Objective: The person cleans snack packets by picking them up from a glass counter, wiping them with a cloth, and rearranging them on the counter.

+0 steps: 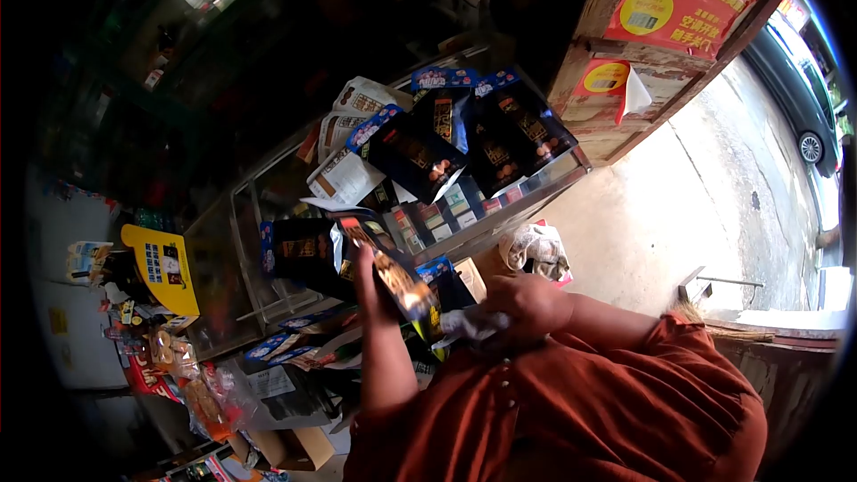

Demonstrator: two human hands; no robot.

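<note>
Left hand (368, 281) pinches side edge of glossy dark printed packet (397, 277); right hand (527, 303), pressed together, clutches crumpled grey material (473, 325). Black-and-blue pouches (418, 157) beyond grip.

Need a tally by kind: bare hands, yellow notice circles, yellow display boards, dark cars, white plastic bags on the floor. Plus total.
Bare hands: 2 (left hand, right hand)
Yellow notice circles: 3
Yellow display board: 1
Dark car: 1
White plastic bag: 1
Total: 8
</note>
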